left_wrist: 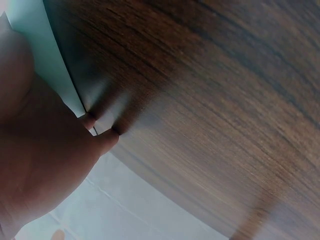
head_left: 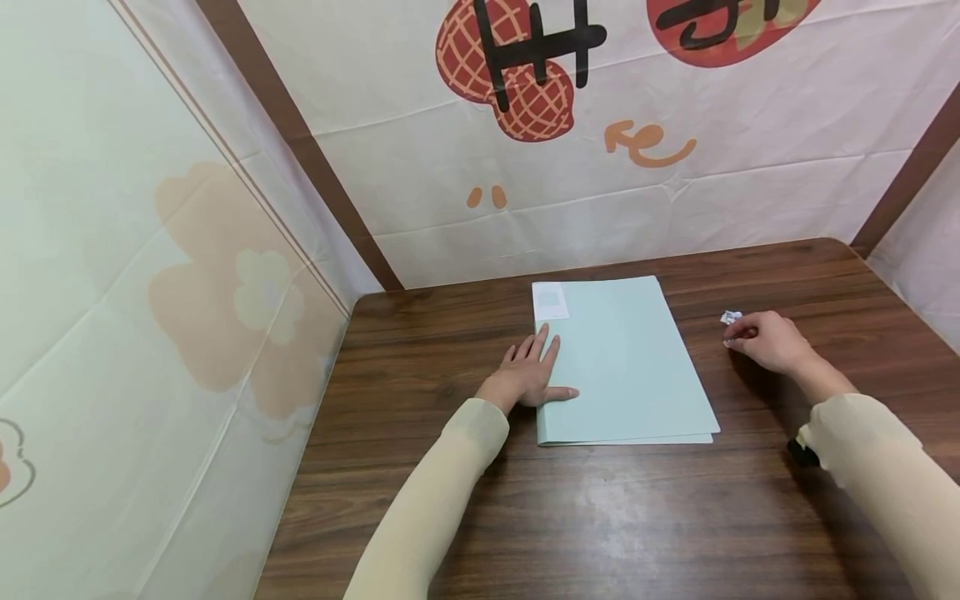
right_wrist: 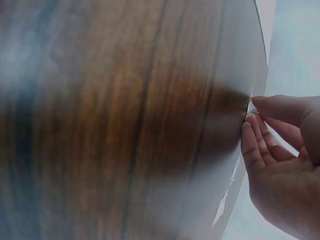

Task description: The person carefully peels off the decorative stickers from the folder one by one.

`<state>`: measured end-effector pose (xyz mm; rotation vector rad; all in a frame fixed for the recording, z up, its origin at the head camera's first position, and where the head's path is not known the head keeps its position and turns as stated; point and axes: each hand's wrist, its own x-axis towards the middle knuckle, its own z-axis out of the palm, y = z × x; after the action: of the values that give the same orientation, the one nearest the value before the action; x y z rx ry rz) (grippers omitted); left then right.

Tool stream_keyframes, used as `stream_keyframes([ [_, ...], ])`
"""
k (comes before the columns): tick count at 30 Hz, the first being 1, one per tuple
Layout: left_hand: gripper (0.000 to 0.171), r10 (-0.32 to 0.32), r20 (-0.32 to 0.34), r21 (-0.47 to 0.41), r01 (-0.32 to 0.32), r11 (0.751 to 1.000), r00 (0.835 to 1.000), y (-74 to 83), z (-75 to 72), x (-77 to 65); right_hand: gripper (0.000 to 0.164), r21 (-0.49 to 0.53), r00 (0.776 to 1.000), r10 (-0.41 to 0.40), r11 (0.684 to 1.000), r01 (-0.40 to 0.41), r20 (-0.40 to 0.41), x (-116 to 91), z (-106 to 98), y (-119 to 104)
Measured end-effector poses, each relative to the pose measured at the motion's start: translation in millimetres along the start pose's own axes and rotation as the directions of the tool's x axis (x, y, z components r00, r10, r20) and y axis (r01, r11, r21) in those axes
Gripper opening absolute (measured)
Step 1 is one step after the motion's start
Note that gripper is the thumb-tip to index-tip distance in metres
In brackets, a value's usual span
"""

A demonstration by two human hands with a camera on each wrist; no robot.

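A pale blue-green folder point(head_left: 618, 358) lies closed on the wooden table, a white label point(head_left: 551, 301) at its upper left corner. My left hand point(head_left: 527, 375) rests on the folder's left edge with the fingers spread and the thumb across the cover; the left wrist view point(left_wrist: 45, 150) shows two fingertips touching the tabletop beside it. Right of the folder, my right hand point(head_left: 770, 340) pinches a tiny whitish scrap point(head_left: 727, 342) between thumb and fingers at the table surface. A small crumpled white-and-blue piece point(head_left: 731, 317) lies just beyond those fingertips.
The dark wood-grain table point(head_left: 600, 517) extends around the folder. Printed white cloth point(head_left: 360, 83) hangs behind its far edge and along its left side. A small black object point(head_left: 803, 452) shows under the right sleeve's cuff.
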<state>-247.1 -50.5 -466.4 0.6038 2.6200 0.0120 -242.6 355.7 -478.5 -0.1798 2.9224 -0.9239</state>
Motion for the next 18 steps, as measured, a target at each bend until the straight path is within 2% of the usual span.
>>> stream_keyframes([
  [11, 0.099, -0.003, -0.009, 0.011, 0.003, 1.000, 1.000, 1.0, 0.4, -0.6, 0.024, 0.014, 1.000, 0.000, 1.000, 0.000, -0.001, -1, -3, 4],
  [18, 0.098, -0.009, -0.008, 0.010, 0.009, 1.000, 1.000, 0.3, 0.2, -0.5, 0.019, 0.001, 1.000, 0.005, 1.000, -0.005, 0.018, -5, -10, 10],
])
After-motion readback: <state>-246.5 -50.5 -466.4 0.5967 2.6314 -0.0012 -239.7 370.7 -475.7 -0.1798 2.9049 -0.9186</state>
